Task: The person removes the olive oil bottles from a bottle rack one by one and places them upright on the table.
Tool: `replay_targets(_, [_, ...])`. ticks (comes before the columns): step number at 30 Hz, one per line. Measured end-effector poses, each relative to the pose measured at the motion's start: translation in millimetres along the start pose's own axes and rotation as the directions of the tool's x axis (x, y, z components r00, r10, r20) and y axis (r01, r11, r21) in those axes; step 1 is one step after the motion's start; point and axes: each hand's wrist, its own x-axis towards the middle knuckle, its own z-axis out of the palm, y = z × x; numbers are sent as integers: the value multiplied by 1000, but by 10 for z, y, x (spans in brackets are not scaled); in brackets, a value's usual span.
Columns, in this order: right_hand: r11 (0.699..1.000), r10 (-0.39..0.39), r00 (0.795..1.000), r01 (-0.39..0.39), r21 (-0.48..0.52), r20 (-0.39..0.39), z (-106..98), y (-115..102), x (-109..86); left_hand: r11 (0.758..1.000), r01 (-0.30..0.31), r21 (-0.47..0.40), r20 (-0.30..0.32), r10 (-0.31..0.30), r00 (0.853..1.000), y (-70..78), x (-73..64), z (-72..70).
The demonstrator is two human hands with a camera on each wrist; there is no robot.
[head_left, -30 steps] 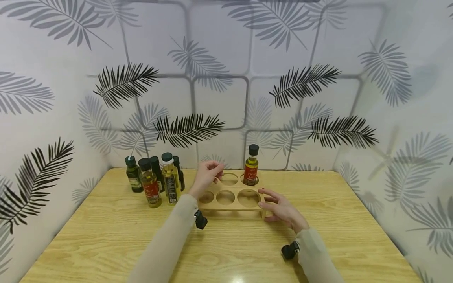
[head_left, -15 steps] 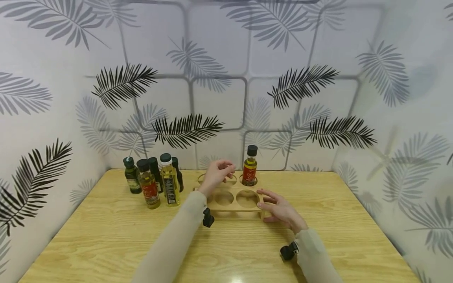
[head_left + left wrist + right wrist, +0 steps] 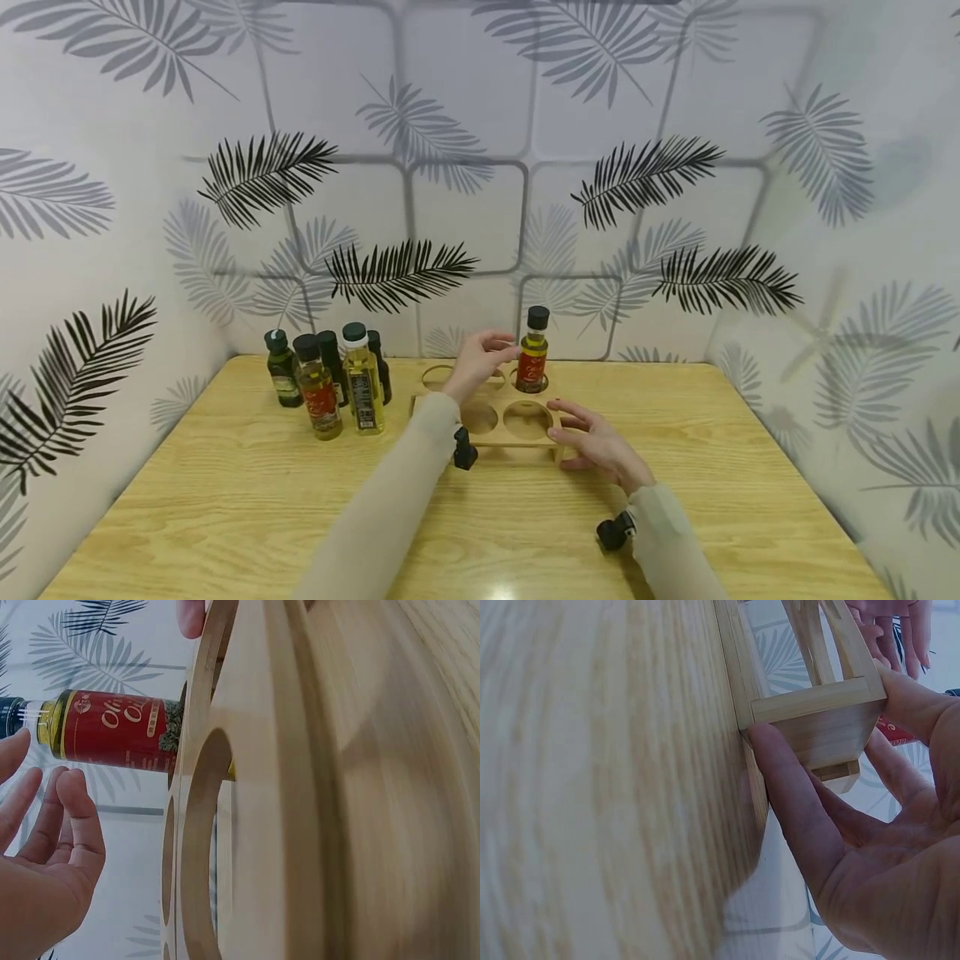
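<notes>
A wooden bottle rack [image 3: 517, 444] with round holes in two tiers stands on the table. In its back right hole is an upright olive oil bottle [image 3: 532, 364] with a red label and dark cap. My left hand [image 3: 480, 364] is over the rack's back tier, just left of this bottle. In the left wrist view, the loosely bent fingers [image 3: 84, 817] hold nothing, close by the bottle's neck [image 3: 46, 724]. My right hand [image 3: 600, 442] grips the rack's right end. The right wrist view shows a digit [image 3: 791, 787] against the lower corner of the end panel [image 3: 821, 731] and others higher up.
Several oil bottles stand grouped left of the rack, including a red-labelled one [image 3: 321, 404], a clear one with yellow oil [image 3: 363, 387] and a dark green one [image 3: 283, 375]. A leaf-patterned wall [image 3: 465, 217] rises behind the wooden table [image 3: 247, 500].
My left hand has moved right across the rack's back tier toward the bottle in it, its fingers loosening outward. The right hand, rack and bottles stay put.
</notes>
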Motion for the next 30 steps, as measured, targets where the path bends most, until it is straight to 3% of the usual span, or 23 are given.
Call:
replay_targets(6, [1000,9,1000,-9,5,-15,-21,13,24,999,10,32,5,-10,1000,12,37,118])
replay_targets(13, [1000,-20,1000,20,7,4,-19,31,11,1000,15,7,-7,-15,1000,41,80,272])
replay_targets(20, [1000,-16,1000,16,0,-11,-3,28,-3,999,19,34,-45,-18,999,29,92,423])
replay_targets(24, [1000,-15,1000,15,-7,-10,7,24,4,999,29,17,-63,-28,998,0,96,457])
replay_targets(30, [1000,-15,1000,15,4,-10,5,10,13,999,39,29,-33,-38,999,-33,109,450])
